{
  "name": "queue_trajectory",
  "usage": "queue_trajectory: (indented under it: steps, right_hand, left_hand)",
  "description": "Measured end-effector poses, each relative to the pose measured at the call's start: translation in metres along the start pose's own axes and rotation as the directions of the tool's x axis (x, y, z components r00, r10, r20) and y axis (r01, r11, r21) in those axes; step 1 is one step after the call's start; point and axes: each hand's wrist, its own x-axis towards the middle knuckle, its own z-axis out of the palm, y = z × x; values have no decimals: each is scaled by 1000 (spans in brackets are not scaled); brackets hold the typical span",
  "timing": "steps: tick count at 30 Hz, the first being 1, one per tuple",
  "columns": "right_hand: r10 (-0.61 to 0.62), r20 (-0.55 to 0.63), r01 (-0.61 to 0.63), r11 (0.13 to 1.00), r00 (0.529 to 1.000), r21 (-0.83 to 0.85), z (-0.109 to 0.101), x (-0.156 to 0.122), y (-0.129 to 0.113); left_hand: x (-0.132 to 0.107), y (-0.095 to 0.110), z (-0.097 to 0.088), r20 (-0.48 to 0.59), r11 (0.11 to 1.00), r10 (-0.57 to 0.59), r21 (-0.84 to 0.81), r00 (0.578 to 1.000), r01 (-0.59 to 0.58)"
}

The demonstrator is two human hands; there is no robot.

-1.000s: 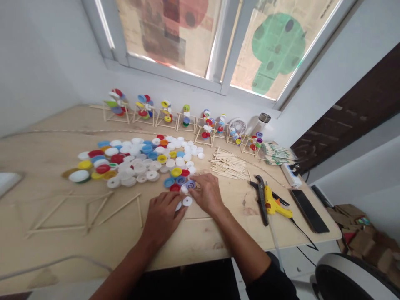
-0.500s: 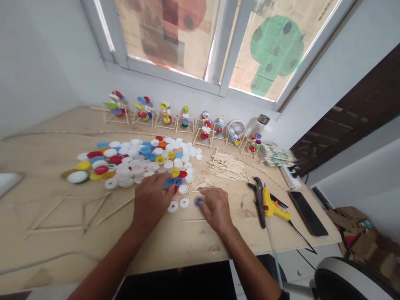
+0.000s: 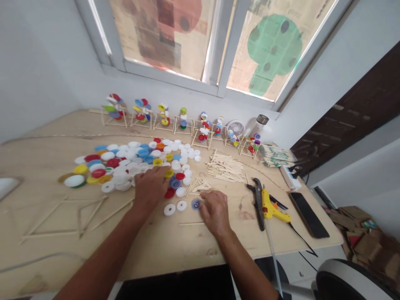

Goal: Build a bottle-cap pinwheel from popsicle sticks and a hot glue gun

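Fingers [image 3: 158, 176] of left hand [image 3: 150, 189] spread flat on cap pile [image 3: 114, 162]; right hand [image 3: 215, 211] just right of pile, fingers maybe pinching blue cap [image 3: 196, 203].

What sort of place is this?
Probably a home craft corner: a plywood table under a window, covered in bottle caps and wooden sticks, a glue gun beside them, finished cap-and-stick models lined along the wall.
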Motion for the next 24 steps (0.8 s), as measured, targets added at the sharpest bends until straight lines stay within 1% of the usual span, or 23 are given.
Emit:
queue_trajectory:
  steps: [5,10,15,19,24]
  right_hand:
    - [2,7,-2,1000,1000,15,0,0,1]
    - [-8,-10,8,1000,1000,30,1,1,1]
    - [-37,-35,39,998,999,42,3,1,0]
    - [-36,-39,38,998,999,54,3,2,0]
    - [-33,-28,34,998,999,61,3,2,-1]
  left_hand:
    - [2,-6,-9,25,998,-60,-5,998,60]
    - [7,0,-3,77,997,-68,-29,995,70]
    - [14,-3,4,118,989,-141,-31,983,146]
    - [17,-9,1,122,981,-189,-14,974,192]
    - [19,-6,-3,157,984,-176,-2,972,178]
